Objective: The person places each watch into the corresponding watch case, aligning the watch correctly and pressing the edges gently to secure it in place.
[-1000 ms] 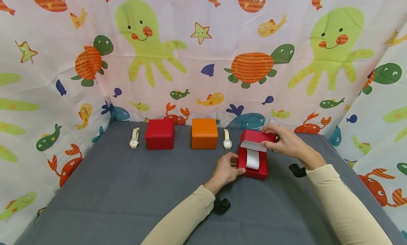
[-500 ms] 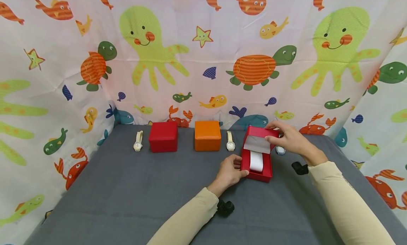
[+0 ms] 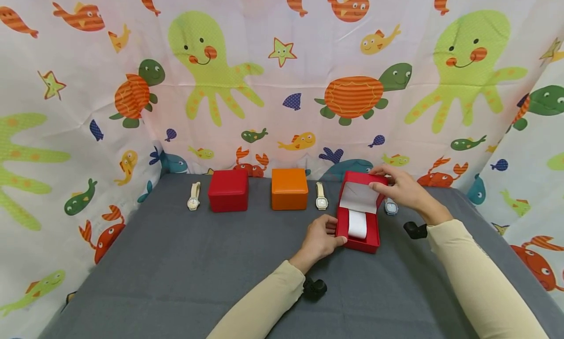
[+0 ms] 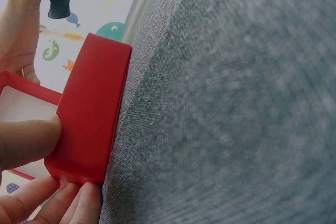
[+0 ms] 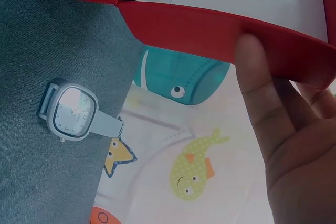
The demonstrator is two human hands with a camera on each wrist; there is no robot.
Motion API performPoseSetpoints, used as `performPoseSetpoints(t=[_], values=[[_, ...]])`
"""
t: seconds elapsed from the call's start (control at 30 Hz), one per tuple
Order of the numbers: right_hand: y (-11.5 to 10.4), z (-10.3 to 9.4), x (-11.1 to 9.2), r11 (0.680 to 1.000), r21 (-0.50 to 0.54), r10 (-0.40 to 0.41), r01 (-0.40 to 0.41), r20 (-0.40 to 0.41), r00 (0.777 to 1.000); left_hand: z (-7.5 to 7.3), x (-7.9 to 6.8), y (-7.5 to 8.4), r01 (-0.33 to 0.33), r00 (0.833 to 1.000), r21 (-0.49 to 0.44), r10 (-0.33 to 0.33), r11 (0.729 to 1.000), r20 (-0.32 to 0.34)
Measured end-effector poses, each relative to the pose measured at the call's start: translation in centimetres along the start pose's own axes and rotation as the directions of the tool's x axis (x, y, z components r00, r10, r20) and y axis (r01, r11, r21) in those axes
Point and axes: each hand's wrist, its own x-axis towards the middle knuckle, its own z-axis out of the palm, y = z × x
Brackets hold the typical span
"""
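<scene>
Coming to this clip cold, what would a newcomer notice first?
Probably the open red box, right of centre: the left hand grips its left side, the right hand its raised lid, with a white cushion inside. Next, the sea-animal curtain filling the background, then the closed red box and the orange box at the back of the table.

Head view: faces forward and down from above the desk (image 3: 176, 260), farthest from the work. Wrist views: close-range, tilted; the left faces the red box (image 4: 92, 114), the right its raised lid (image 5: 184, 30). All three share the box.
</scene>
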Motion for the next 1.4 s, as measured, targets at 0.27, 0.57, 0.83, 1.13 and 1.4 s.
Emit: performPoseSetpoints(t=[0.27,0.57,0.83,1.13,1.4], values=[[0.6,0.3,0.1,0.999,-0.024,-0.026,0.025,-0.017,1.000,0.1,-0.1,-0.1,0.002,1.000,-0.005,-0.002,1.000,-0.001],[0.1,0.7,-0.3,0.999,-0.038,-0.001,-0.002,-0.059,0.998,-0.3,0.0,-0.3,0.002,1.000,-0.006,-0.002,1.000,-0.008],[2.3,0.7,-2.1,1.000,0.017,0.007,-0.003,-0.192,0.981,-0.5,0.1,-0.2,-0.005,1.000,0.021,0.005,1.000,0.021],[4.9,1.6,-2.9,0.997,0.007,0.073,-0.074,-0.317,0.946,-1.2,0.9,0.9,-0.176,0.984,0.262,0.173,0.949,0.034],[6.3,1.8,-3.5,0.981,0.003,0.188,-0.193,-0.243,0.952,-1.5,2.6,2.4,-0.495,0.868,0.519,0.374,0.697,0.326]])
